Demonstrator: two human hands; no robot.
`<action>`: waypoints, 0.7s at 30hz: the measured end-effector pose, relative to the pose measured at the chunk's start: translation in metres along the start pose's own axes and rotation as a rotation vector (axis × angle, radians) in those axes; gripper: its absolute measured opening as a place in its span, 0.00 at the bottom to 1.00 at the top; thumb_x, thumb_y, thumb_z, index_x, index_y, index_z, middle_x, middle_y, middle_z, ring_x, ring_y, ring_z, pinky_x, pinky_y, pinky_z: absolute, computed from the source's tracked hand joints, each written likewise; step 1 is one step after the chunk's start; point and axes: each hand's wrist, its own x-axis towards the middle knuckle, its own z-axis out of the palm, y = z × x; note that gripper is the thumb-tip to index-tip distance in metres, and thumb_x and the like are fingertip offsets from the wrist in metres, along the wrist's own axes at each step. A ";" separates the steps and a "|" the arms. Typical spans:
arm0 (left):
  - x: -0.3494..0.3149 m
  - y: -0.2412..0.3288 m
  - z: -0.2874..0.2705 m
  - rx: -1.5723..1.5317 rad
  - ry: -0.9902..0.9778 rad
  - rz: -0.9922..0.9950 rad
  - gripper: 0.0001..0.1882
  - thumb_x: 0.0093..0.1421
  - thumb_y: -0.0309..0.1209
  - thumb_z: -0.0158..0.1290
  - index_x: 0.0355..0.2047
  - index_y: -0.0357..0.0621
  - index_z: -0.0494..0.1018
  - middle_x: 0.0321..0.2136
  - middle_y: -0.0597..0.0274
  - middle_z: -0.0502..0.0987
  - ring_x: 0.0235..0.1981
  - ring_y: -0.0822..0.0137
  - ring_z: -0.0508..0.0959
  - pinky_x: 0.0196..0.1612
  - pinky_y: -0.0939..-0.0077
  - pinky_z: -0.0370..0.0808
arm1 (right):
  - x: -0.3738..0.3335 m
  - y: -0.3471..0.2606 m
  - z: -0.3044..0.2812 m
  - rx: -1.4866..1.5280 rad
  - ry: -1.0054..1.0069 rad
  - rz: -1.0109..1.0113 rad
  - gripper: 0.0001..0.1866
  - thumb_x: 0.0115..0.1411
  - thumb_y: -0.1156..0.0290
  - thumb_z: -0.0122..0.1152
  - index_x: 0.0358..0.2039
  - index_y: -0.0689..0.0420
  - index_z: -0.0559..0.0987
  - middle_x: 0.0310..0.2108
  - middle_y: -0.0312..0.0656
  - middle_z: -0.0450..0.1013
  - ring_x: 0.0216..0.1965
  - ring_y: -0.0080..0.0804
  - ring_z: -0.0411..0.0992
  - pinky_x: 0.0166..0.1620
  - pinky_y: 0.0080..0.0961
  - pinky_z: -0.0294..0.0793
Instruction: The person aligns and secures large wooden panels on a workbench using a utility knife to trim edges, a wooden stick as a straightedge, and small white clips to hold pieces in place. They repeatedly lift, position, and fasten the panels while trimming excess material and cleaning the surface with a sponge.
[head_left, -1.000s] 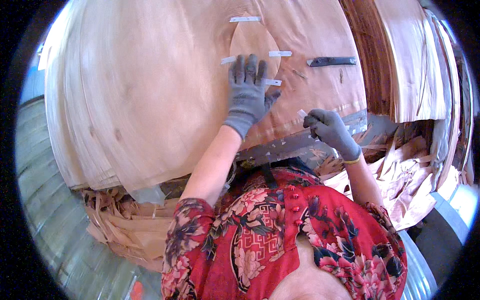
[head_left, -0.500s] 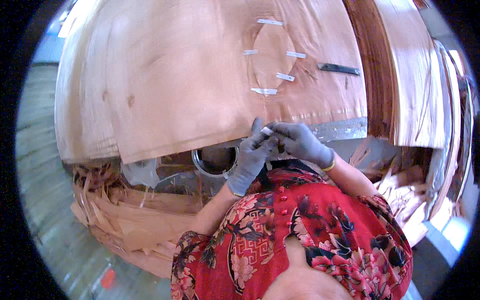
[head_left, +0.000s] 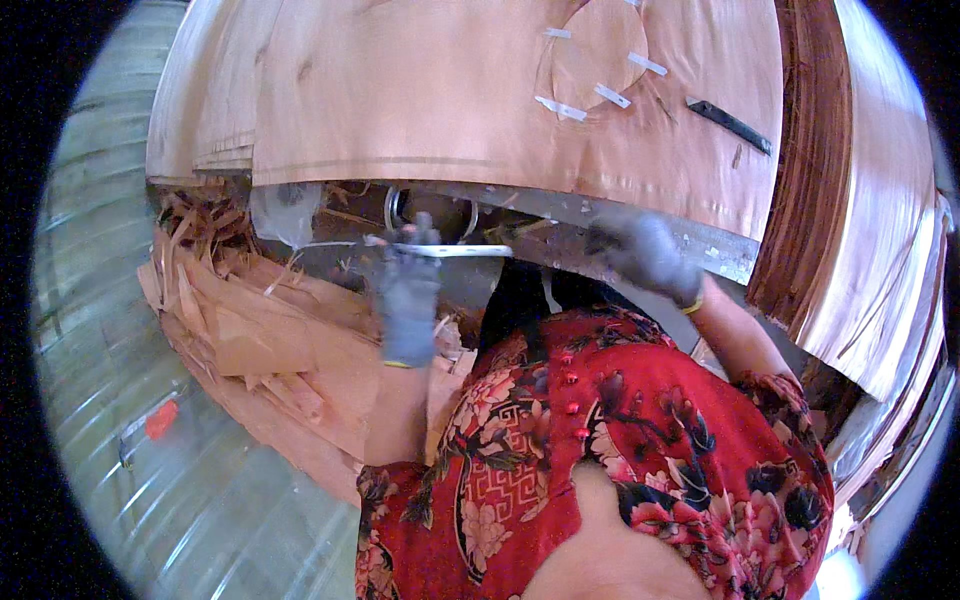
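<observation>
My left hand, in a grey glove, is closed on a white strip of tape in front of the near edge of the wood veneer sheet. The strip points right, with small slots along it. My right hand, gloved too, is by the table edge to the right, apart from the strip; motion smears its fingers. On the veneer, short pieces of white tape sit around an oval patch. A dark cutter knife lies right of the oval.
Below the veneer's front edge are a round metal-rimmed object and a clear plastic bag. Veneer scraps are heaped at the left beside my body. A stack of dark-edged veneer stands at the right.
My hands have parted: the left moved left with the white tape strip, the right moved right. The view has shifted, so the veneer and oval patch appear higher.
</observation>
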 end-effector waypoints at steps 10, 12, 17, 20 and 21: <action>0.041 -0.032 0.009 1.246 0.035 -0.099 0.10 0.54 0.32 0.56 0.28 0.36 0.74 0.24 0.60 0.76 0.23 0.70 0.75 0.28 0.77 0.72 | -0.022 0.075 -0.074 -0.436 0.849 -0.023 0.13 0.52 0.73 0.55 0.40 0.54 0.74 0.32 0.46 0.73 0.32 0.41 0.73 0.35 0.32 0.71; 0.051 -0.034 0.011 1.171 0.002 -0.165 0.11 0.51 0.34 0.59 0.26 0.38 0.74 0.21 0.63 0.75 0.20 0.71 0.73 0.26 0.78 0.71 | -0.024 0.069 -0.092 -0.590 0.897 -0.054 0.16 0.52 0.72 0.55 0.43 0.53 0.72 0.35 0.45 0.73 0.35 0.43 0.72 0.36 0.34 0.70; 0.075 -0.038 0.007 1.164 0.027 -0.142 0.11 0.51 0.34 0.59 0.26 0.37 0.74 0.23 0.63 0.75 0.23 0.69 0.74 0.26 0.78 0.70 | -0.016 0.104 -0.111 -0.755 0.911 0.147 0.19 0.52 0.73 0.53 0.46 0.52 0.71 0.42 0.45 0.70 0.40 0.46 0.70 0.41 0.38 0.70; 0.084 -0.039 0.008 1.202 0.076 -0.208 0.12 0.51 0.35 0.60 0.27 0.39 0.75 0.24 0.63 0.76 0.24 0.67 0.74 0.26 0.78 0.70 | -0.013 0.122 -0.121 -0.826 0.818 0.157 0.18 0.51 0.72 0.54 0.45 0.52 0.72 0.42 0.44 0.70 0.40 0.46 0.70 0.41 0.38 0.70; 0.085 -0.040 0.001 1.128 0.078 -0.251 0.12 0.50 0.36 0.60 0.27 0.39 0.75 0.25 0.63 0.76 0.24 0.67 0.74 0.26 0.78 0.71 | -0.013 0.124 -0.123 -0.842 0.814 0.153 0.16 0.51 0.72 0.54 0.43 0.52 0.72 0.41 0.44 0.70 0.39 0.46 0.70 0.41 0.38 0.70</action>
